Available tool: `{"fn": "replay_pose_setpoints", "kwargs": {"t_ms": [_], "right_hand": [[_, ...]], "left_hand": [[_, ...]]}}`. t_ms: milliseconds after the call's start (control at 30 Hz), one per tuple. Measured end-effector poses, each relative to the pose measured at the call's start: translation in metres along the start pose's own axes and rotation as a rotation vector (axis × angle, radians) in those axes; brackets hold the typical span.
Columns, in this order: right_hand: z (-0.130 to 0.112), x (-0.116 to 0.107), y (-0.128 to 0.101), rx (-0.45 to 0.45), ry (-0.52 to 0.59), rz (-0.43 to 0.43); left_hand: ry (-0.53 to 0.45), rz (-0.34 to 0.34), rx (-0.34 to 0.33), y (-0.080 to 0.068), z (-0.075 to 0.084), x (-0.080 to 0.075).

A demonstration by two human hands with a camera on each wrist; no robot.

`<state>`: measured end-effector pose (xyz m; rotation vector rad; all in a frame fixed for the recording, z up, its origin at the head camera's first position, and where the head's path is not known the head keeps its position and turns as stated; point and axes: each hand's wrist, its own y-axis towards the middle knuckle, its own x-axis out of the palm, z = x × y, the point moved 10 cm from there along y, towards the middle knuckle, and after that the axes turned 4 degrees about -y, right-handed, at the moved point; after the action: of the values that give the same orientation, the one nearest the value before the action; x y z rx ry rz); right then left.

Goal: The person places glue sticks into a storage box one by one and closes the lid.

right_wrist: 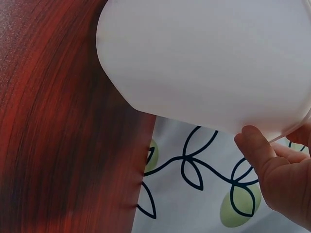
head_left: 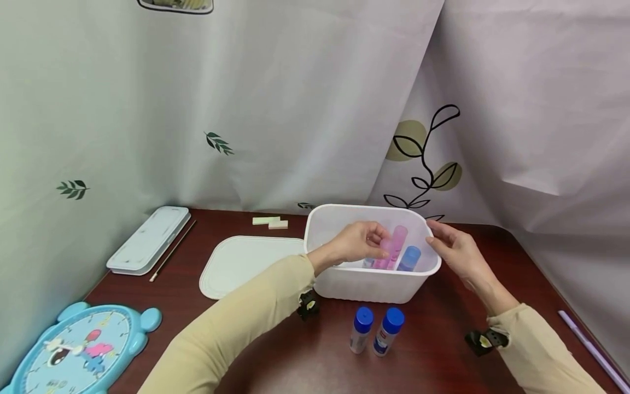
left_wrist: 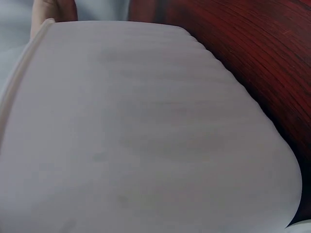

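A white plastic bin (head_left: 364, 287) stands on the table. My left hand (head_left: 358, 241) reaches over its near rim and pinches a pink translucent tube (head_left: 384, 253) inside. Beside that tube lean another pink tube (head_left: 400, 236) and a blue tube (head_left: 409, 258), with a clear one partly hidden near the fingers. At the bin's right end my right hand (head_left: 458, 251) grips the rim, thumb inside and fingers outside. The right wrist view shows those fingers (right_wrist: 257, 145) against the outer wall. In the left wrist view the bin wall (left_wrist: 146, 121) hides most of the left hand.
Two blue-capped glue sticks (head_left: 363, 323) stand in front of the bin. A white lid (head_left: 246, 260) lies to its left, two small pale blocks (head_left: 266, 220) behind. Farther left are a white case (head_left: 149, 241), a thin brush (head_left: 172, 251) and a blue clock (head_left: 79, 350). A purple stick (head_left: 593, 350) lies right.
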<state>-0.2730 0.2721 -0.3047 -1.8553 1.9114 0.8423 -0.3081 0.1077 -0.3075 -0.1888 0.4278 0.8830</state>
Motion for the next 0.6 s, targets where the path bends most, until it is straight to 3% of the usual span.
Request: {"fn": "replay_pose_setpoints", "kwargs": {"t_ms": [400,533,600], "right_hand": [[-0.001,-0.002,-0.001,0.005,0.001,0.002],[0.001,-0.001,-0.001,0.011,-0.003,0.001],[0.001,0.0,-0.001,0.009,-0.002,0.001]], "left_hand": [[0.089,-0.02,-0.004,0.003,-0.001,0.005],[0.094,-0.021,0.002,-0.002,0.0,0.001],[0.105,-0.019,0.036,-0.007,0.006,-0.003]]}}
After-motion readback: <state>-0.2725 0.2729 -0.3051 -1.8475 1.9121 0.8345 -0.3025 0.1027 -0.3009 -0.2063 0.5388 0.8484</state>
